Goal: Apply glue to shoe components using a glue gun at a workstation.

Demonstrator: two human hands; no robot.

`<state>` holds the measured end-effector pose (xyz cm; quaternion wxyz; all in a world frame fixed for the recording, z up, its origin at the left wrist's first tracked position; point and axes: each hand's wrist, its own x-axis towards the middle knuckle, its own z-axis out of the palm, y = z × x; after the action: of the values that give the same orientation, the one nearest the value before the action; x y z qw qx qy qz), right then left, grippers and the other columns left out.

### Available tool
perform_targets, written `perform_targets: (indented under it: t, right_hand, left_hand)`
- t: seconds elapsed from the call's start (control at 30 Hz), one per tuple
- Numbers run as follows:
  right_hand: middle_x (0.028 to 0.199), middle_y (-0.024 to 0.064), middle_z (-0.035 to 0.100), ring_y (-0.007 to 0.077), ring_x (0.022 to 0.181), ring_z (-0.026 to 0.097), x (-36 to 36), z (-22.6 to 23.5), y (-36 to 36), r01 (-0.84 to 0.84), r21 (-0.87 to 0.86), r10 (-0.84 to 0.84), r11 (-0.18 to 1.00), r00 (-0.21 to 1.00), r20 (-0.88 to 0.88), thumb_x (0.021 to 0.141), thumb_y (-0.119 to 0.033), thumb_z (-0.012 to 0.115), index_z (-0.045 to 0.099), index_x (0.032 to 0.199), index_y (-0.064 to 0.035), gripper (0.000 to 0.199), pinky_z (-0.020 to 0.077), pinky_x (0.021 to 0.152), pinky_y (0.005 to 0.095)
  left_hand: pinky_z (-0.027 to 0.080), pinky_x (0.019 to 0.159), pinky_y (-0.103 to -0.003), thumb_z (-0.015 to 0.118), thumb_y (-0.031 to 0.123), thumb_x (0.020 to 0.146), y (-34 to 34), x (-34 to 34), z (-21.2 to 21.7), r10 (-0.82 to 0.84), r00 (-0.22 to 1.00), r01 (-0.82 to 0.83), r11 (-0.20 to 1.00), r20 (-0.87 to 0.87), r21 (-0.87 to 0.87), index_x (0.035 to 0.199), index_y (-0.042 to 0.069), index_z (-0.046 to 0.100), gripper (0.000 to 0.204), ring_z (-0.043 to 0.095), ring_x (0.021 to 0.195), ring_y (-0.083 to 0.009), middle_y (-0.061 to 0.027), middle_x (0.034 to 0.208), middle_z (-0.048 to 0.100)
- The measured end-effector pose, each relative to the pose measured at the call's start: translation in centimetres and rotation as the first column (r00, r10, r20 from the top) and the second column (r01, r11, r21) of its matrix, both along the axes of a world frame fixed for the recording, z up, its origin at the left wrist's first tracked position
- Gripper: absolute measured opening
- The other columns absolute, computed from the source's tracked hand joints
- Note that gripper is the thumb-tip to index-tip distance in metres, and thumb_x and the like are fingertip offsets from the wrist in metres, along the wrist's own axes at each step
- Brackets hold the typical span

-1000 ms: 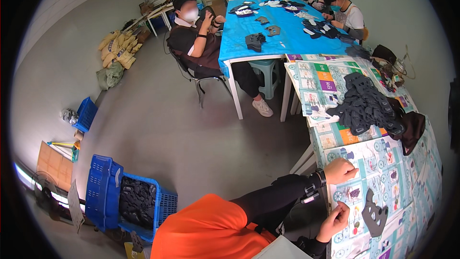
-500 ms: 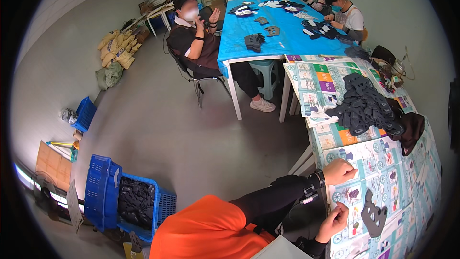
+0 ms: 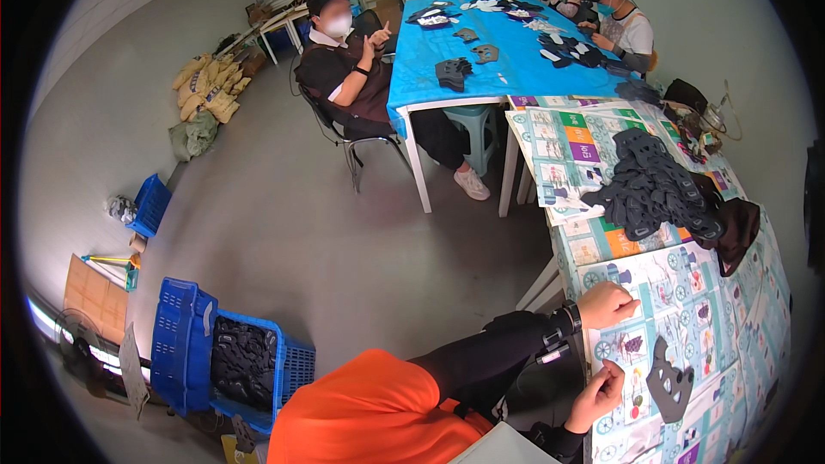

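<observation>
My left hand (image 3: 608, 305) rests closed like a fist on the printed sheet covering the table (image 3: 679, 275), with nothing seen in it. Nearer to me, my right hand (image 3: 596, 396) is at the table's edge, its fingers curled in and no object showing between them. Just right of it lies one flat dark grey piece (image 3: 666, 388) with cut-out holes; neither hand touches it. Farther up the table is a heap of similar dark grey pieces (image 3: 649, 185), with a dark brown cloth or bag (image 3: 741, 232) beside it.
A blue-covered table (image 3: 507, 60) adjoins mine, bearing dark and white pieces. One person (image 3: 348, 69) sits at its left, and two others work at its right. On the floor at left stands a blue crate (image 3: 296, 369) of dark pieces; sacks (image 3: 206, 90) lie by the wall.
The seated person at the left has shifted their raised hands, and the view has moved very slightly. My hands and the single grey piece stay in place.
</observation>
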<state>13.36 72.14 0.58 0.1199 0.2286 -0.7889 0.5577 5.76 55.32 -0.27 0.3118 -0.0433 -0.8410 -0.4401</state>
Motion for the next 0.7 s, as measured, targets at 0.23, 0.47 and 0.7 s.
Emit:
perform_targets:
  t: [0.23,0.47,0.7]
  right_hand:
    - [0.066,0.0048,0.053,0.0084,0.055,0.044,-0.1,-0.2,0.3,-0.011,-0.015,0.012,1.0,0.999,0.05,0.086,0.0,0.046,0.057,0.089,0.0033,0.012,0.0332,0.05,0.0223]
    - [0.059,0.0023,0.05,0.006,0.049,0.04,0.6,-1.4,0.2,0.008,-0.044,-0.008,0.999,1.0,-0.001,0.084,0.0,0.047,0.058,0.084,0.0014,0.011,0.0313,0.045,0.0223]
    - [0.061,0.0066,0.055,0.0096,0.054,0.047,-0.4,-0.7,-0.3,0.057,-0.009,-0.057,0.998,0.997,-0.042,0.086,-0.005,0.054,0.059,0.081,0.0015,0.01,0.0385,0.051,0.0258]
  left_hand:
    - [0.044,0.053,-0.039,0.054,0.02,0.087,0.1,-0.2,0.3,-0.014,1.0,0.014,1.0,0.0,-0.01,0.061,0.0,0.058,0.033,0.059,0.059,-0.0305,-0.0128,0.063,0.061]
    - [0.044,0.052,-0.037,0.054,0.021,0.088,0.3,1.1,0.0,-0.036,0.998,0.041,0.994,-0.044,0.098,0.071,0.003,0.065,0.027,0.059,0.057,-0.0286,-0.0117,0.062,0.061]
    - [0.044,0.05,-0.039,0.054,0.026,0.088,-0.2,-0.1,0.2,-0.041,0.999,0.04,0.998,0.013,0.041,0.068,0.004,0.065,0.031,0.06,0.057,-0.0304,-0.0132,0.063,0.061]
